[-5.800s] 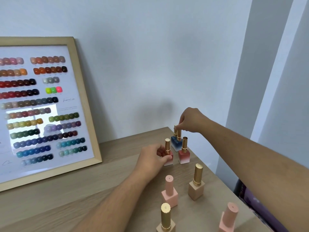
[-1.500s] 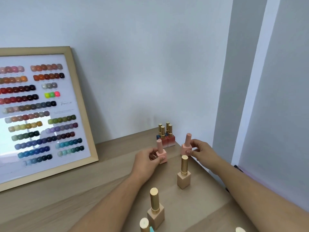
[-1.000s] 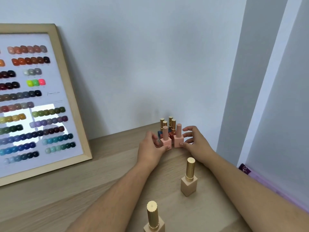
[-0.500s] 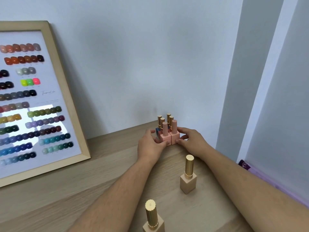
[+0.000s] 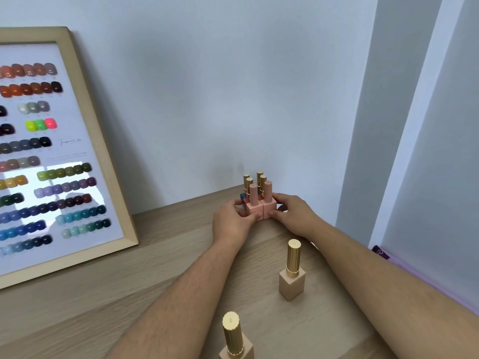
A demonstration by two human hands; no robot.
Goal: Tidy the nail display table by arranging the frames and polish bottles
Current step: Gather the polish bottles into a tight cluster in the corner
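Closest thing on my feed is a beige bottle (image 5: 234,340) with a ribbed gold cap. It's upright at the bottom edge of view, well in front of the gold-capped cluster (image 5: 255,180), and its base is cut off. A second beige bottle (image 5: 292,274) with the same kind of cap stands upright between that one and the cluster, a bit to the right, with one of the person's forearms on each side of it.

Further in, both hands are on two pink bottles standing upright side by side, touching each other and pushed right up against the front of the cluster. The left hand (image 5: 230,221) grips the left pink bottle (image 5: 253,207), thumb on the front of its base and fingers curled round its left side. The right hand (image 5: 293,216) does the same on the right pink bottle (image 5: 269,204), thumb at the front, fingers wrapped round the right side.

The cluster itself is four gold caps packed tight near the back edge of the wooden surface (image 5: 129,294). The bodies are mostly hidden, though I can see a bit of blue peeking out on the left.

Well left of the cluster, a big wooden frame (image 5: 103,164) of colour swatches leans against the wall (image 5: 233,99). Off to the cluster's right, past the surface edge, there's something purple (image 5: 383,255), but I can't tell what it is.
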